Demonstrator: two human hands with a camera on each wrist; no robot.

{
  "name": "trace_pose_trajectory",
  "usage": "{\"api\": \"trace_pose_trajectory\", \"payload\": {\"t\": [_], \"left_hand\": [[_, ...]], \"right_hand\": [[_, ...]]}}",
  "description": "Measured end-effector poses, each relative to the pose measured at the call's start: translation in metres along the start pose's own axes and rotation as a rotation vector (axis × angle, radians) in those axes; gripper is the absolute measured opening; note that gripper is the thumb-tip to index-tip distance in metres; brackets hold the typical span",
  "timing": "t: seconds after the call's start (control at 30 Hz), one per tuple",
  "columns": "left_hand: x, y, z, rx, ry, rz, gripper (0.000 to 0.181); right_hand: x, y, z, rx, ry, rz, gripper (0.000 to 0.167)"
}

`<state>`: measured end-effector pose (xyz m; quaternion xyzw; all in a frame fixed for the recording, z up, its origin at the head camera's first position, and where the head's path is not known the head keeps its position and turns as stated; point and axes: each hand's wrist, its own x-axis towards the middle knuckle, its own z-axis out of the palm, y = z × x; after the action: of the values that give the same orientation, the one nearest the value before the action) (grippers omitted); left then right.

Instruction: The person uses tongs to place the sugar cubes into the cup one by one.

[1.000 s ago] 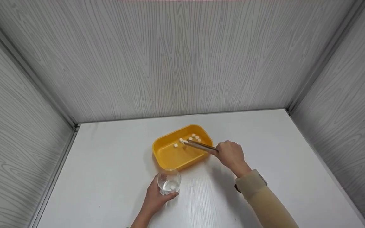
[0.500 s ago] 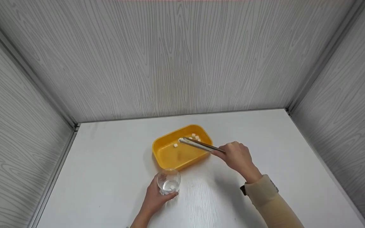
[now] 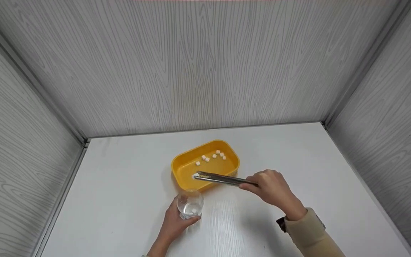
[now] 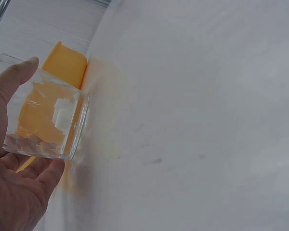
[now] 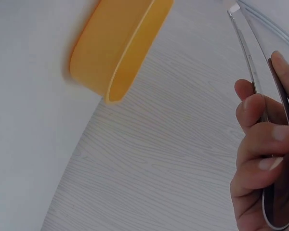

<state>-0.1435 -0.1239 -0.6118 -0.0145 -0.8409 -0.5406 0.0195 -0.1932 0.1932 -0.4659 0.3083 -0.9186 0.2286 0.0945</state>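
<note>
My left hand [image 3: 177,220] grips a clear glass [image 3: 190,204] standing at the near left of a yellow tray [image 3: 177,171]; a white cube lies inside the glass. In the right wrist view, my right hand [image 5: 265,163] holds metal tongs [image 5: 250,62] with its fingers curled round both arms. The tong tips pinch a white cube [image 3: 195,176] above the near part of the tray. Several white cubes [image 3: 207,159] lie on the tray's floor toward the back and right. In the left wrist view, thumb and fingers wrap the glass [image 4: 48,113] from both sides.
The tray rests on a white table [image 3: 127,185]. Grey wood-grain panels [image 3: 198,71] rise at the back and on both sides. The table's back edge runs along the foot of the rear panel.
My right hand has drawn the tongs back toward me, away from the group of cubes, with one cube in the tips. The left hand and glass have stayed in place.
</note>
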Motion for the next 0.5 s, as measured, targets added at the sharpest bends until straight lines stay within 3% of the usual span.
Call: {"api": "trace_pose_trajectory", "payload": {"t": [0.23,0.5], "left_hand": [[0.0,-0.001,0.001,0.002,-0.006,-0.021,0.1],[0.001,0.0,0.002,0.017,-0.001,-0.031,0.099]], "right_hand": [[-0.009,-0.008,0.006,0.017,-0.061,-0.051,0.037],[-0.013,-0.009,0.016,-0.011,-0.109,-0.059,0.036]]}}
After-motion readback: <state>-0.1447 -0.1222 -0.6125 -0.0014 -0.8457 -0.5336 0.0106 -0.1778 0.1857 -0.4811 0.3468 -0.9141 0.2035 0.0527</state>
